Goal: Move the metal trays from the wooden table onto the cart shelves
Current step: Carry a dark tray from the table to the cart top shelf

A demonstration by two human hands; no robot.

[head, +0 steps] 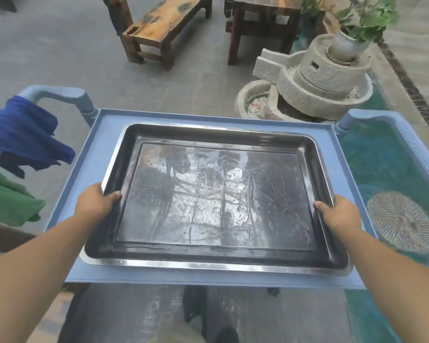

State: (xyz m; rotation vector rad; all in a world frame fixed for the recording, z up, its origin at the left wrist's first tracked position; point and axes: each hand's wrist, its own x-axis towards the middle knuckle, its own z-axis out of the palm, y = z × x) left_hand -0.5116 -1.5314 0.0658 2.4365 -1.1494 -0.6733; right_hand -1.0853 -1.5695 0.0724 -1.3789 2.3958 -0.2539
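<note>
Metal tray (216,194), large, rectangular and wet, fills the middle of our view. It sits low over the top shelf of a blue plastic cart (104,149), and we cannot tell whether it rests fully on the shelf or hangs just above it. Beneath its near left corner a second silver rim (88,257) peeks out, so it appears to lie on another tray.

Our left hand (94,203) grips the tray's left edge, the thumb hooked over the rim and the other fingers tucked underneath, out of sight. Our right hand (338,214) grips the right edge the same way, thumb on top of the rim, fingers hidden below. Both bare forearms reach in from the near corners of the view.

On the cart's left handle hang a blue cloth (22,134) and, nearer to us, a green cloth (8,199). Below the near edge of the cart we see another wet grey surface (270,315) and a dark shoe (195,305).

Beyond the cart, on grey paving, stand a wooden bench (159,26) at far centre and a dark wooden table (263,23) just to its right. At far right sits a stone mill (325,78) with a potted plant (359,23) on top, set over green water that holds a round ridged stone (401,221).
</note>
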